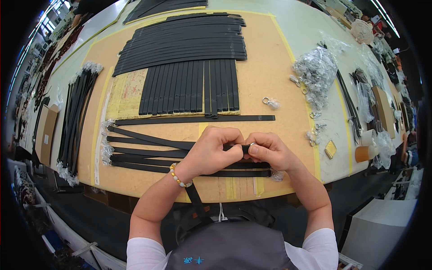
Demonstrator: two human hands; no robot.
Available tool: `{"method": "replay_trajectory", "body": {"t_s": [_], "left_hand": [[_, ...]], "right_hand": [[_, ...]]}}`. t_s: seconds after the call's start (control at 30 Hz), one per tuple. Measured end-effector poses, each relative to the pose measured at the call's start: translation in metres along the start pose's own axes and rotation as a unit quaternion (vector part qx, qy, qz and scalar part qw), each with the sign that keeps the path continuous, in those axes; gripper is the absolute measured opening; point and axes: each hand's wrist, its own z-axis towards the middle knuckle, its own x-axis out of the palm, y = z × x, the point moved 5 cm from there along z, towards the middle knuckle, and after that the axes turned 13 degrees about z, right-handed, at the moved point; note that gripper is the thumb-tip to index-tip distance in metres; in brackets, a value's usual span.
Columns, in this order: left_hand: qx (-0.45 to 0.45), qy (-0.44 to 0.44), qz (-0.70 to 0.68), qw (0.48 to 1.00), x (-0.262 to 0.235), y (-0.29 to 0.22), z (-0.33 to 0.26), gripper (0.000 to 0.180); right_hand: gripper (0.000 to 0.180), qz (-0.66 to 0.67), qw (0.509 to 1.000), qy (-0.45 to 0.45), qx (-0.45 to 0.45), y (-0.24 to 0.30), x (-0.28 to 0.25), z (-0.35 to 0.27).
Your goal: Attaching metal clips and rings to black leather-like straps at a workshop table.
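My left hand (209,150) pinches a black strap (196,202) close to its end; the strap's other part drops below my wrist over the table edge toward my lap. Closed on the same strap end, my right hand (272,150) has thumb and fingers at a small silvery metal ring (252,145). How the ring sits on the strap is partly hidden by my fingertips. Beneath both hands lie several black straps (148,152) with plastic-wrapped ends. Just beyond them a single strap (193,120) stretches crosswise.
Farther back, rows of black straps (180,40) cover a yellowish board (123,94). A bundle of straps (78,121) lies left. To the right are a heap of plastic-wrapped metal fittings (316,69), a loose wrapped ring (271,103), a yellow diamond-shaped piece (330,149) and an amber container (362,154).
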Motion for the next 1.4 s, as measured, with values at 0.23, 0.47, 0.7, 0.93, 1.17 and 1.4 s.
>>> {"method": "replay_trajectory", "body": {"t_s": [0.23, 0.47, 0.7, 0.93, 1.17, 1.4], "left_hand": [[-0.007, 0.001, 0.007, 1.0, 0.0006, 0.0047, 0.0009, 0.009], [0.013, 0.038, -0.018, 0.999, 0.0031, -0.0007, 0.0014, 0.013], [0.006, 0.045, -0.069, 0.997, 0.0031, 0.0011, 0.0003, 0.011], [0.012, 0.001, -0.018, 1.0, 0.0012, 0.0015, 0.0006, 0.012], [-0.004, -0.007, 0.015, 1.0, -0.0025, 0.0014, 0.0015, 0.009], [0.031, 0.017, -0.008, 0.999, 0.0027, -0.0027, -0.0002, 0.009]], "right_hand": [[0.031, -0.003, 1.0, -0.004, -0.002, -0.0023, -0.0027, 0.0001], [0.031, 0.015, 1.0, -0.013, 0.0, 0.0006, -0.0016, -0.0004], [0.03, 0.024, 1.0, -0.004, 0.005, -0.0005, -0.0018, -0.0021], [0.031, 0.002, 1.0, -0.004, -0.006, -0.0002, -0.0016, -0.001], [0.03, -0.002, 1.0, -0.015, -0.004, 0.0004, -0.0021, -0.0005], [0.028, 0.016, 1.0, -0.02, -0.006, 0.0011, -0.0029, -0.001]]}}
